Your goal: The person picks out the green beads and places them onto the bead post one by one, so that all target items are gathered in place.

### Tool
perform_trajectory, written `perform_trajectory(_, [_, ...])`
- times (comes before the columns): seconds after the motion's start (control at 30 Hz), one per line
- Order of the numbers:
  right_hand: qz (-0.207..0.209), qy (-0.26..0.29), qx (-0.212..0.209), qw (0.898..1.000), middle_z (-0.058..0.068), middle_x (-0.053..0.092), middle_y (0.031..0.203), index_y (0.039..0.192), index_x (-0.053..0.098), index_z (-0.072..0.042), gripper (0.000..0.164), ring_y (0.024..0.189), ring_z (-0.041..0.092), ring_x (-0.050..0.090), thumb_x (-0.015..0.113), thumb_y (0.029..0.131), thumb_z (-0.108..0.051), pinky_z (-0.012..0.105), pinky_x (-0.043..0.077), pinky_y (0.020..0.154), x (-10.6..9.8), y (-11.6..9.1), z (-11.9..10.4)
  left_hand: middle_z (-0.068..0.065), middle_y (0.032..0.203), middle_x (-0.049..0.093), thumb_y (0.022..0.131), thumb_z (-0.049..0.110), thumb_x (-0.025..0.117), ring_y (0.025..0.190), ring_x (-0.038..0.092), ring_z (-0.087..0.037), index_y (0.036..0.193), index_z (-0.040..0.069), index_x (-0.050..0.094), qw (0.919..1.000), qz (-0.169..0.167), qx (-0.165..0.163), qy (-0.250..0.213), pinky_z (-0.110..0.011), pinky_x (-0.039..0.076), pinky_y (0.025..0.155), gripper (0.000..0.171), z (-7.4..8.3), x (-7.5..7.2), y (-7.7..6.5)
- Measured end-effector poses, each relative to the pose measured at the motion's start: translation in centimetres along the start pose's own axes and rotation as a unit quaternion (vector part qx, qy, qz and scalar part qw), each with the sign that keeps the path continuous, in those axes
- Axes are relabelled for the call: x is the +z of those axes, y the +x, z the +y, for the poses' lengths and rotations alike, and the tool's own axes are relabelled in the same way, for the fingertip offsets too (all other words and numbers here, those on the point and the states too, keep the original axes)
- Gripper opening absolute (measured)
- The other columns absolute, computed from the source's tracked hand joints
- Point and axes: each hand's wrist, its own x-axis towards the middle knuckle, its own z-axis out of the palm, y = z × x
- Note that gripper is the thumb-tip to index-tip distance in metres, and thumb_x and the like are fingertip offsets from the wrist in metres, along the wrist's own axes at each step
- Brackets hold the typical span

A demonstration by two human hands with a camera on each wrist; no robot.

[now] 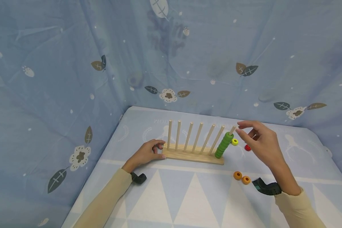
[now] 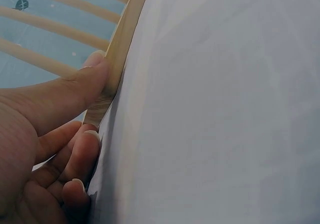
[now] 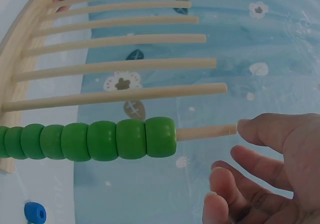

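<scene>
A wooden peg rack [image 1: 188, 155] stands on the table, with several bare pegs [image 1: 197, 136] rising from its base. Green beads [image 1: 224, 145] are stacked on its rightmost peg, whose bare tip shows above them. At the rack's left end, my left hand [image 1: 146, 153] grips the base, thumb along the near edge [image 2: 114, 66] and fingers bent at the end. My right hand [image 1: 263, 142] is beside the top of the green-beaded peg and holds nothing. In the right wrist view its thumb [image 3: 255, 130] is right at the peg tip [image 3: 225, 131], the other fingers loosely bent below.
Two orange beads [image 1: 237, 175] lie near the rack's right front. A yellow-green bead [image 1: 235, 142] and a red bead [image 1: 247, 147] are behind, near the right hand. A blue bead [image 3: 35, 212] shows in the right wrist view. Patterned blue cloth [image 1: 205, 63] hangs around the table.
</scene>
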Motion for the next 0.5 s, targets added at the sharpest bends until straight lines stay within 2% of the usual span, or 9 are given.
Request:
perform_trajectory(0.2, [0.001, 0.000, 0.006, 1.000, 0.010, 0.068, 0.114, 0.131, 0.068, -0.012, 0.036, 0.068, 0.016, 0.059, 0.071, 0.100, -0.030, 0.019, 0.048, 0.057, -0.1, -0.6, 0.4, -0.003, 0.111, 0.062, 0.087, 0.026, 0.086, 0.081, 0.058, -0.016, 0.144, 0.007, 0.058, 1.0000, -0.003, -0.004, 0.005, -0.031, 0.048, 0.078, 0.066, -0.3, -0.3, -0.1])
perform_trajectory(0.4, [0.007, -0.007, 0.011, 1.000, 0.010, 0.068, 0.113, 0.131, 0.069, -0.011, 0.035, 0.076, 0.011, 0.057, 0.071, 0.100, -0.028, 0.011, 0.046, 0.065, -0.2, -1.1, 0.9, -0.004, 0.115, 0.062, 0.091, 0.027, 0.082, 0.088, 0.056, -0.021, 0.145, 0.012, 0.058, 0.9994, -0.011, -0.025, -0.023, -0.034, 0.048, 0.079, 0.061, -0.3, -0.9, -0.6])
perform_trajectory(0.5, [0.004, -0.009, 0.015, 1.000, 0.009, 0.069, 0.111, 0.130, 0.069, -0.011, 0.034, 0.077, 0.011, 0.058, 0.070, 0.101, -0.029, 0.012, 0.047, 0.065, -0.1, -1.5, 1.2, -0.006, 0.118, 0.063, 0.095, 0.028, 0.078, 0.091, 0.057, -0.022, 0.146, 0.011, 0.057, 0.9995, -0.002, -0.022, -0.023, -0.037, 0.048, 0.081, 0.058, 0.0, -1.3, -1.0])
